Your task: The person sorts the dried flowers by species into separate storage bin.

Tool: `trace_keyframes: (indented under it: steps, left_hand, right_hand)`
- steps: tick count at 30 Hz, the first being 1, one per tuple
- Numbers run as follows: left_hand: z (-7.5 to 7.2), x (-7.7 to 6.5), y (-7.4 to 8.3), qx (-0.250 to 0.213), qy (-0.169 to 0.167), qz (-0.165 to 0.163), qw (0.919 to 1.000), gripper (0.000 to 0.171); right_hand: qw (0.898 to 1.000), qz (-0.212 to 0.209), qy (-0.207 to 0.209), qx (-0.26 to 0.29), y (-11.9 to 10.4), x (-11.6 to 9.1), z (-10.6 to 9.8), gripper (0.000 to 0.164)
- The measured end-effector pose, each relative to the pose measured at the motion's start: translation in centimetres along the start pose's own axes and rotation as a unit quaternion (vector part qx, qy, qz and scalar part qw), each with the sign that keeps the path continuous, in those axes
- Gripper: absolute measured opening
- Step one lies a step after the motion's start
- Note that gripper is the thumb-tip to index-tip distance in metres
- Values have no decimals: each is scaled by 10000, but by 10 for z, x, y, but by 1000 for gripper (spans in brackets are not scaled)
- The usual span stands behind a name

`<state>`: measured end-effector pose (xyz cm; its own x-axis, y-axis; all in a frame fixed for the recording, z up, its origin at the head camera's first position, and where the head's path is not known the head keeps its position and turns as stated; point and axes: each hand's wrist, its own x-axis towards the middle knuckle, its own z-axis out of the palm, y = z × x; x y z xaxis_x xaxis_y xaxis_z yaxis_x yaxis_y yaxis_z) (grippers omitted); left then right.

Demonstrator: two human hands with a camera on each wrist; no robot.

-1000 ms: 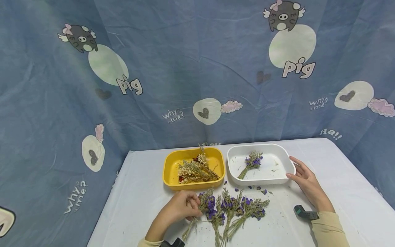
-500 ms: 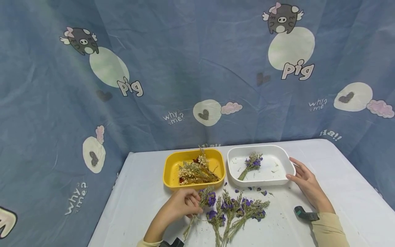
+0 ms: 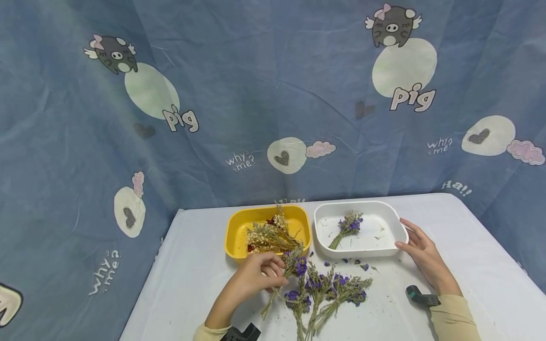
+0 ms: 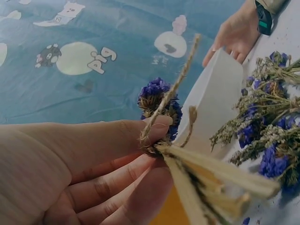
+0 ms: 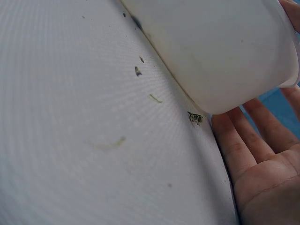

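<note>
My left hand (image 3: pixel 256 277) pinches a small bunch of dried purple flowers (image 3: pixel 300 266) by its tied stems, just in front of the yellow tray. In the left wrist view, twine (image 4: pixel 174 89) wraps the stems at my thumb and fingertips, and cut stem ends point toward the camera. Other dried purple bunches (image 3: pixel 341 296) lie on the table right of that hand. With thumb and fingers around its right end, my right hand (image 3: pixel 426 253) holds the white tray (image 3: pixel 362 252). One purple bunch (image 3: pixel 350 225) lies inside that tray.
Left of the white tray stands the yellow tray (image 3: pixel 232 237), with dried cream and red flowers (image 3: pixel 273 236) in it. Loose petals (image 3: pixel 364 267) and bits are scattered on the white tablecloth (image 3: pixel 192 265). A blue printed curtain (image 3: pixel 239 104) hangs behind.
My left hand has lifted the purple bunch and moved it slightly rightward and away from me, toward the yellow tray's front edge. My right hand stays at the white tray.
</note>
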<state>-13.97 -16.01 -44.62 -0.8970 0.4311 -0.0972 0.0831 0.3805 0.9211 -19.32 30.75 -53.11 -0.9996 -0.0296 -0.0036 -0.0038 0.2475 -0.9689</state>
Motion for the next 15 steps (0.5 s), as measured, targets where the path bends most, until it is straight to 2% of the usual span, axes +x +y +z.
trace_keyframes:
  steps: [8, 15]
  left_hand:
    - [6, 16, 8, 198, 173, 145, 9995, 24]
    - [10, 32, 13, 310, 319, 289, 9986, 28]
  right_hand:
    - [10000, -33, -17, 38, 0, 0, -1, 80]
    - [10000, -17, 8, 35, -1, 1, 0, 80]
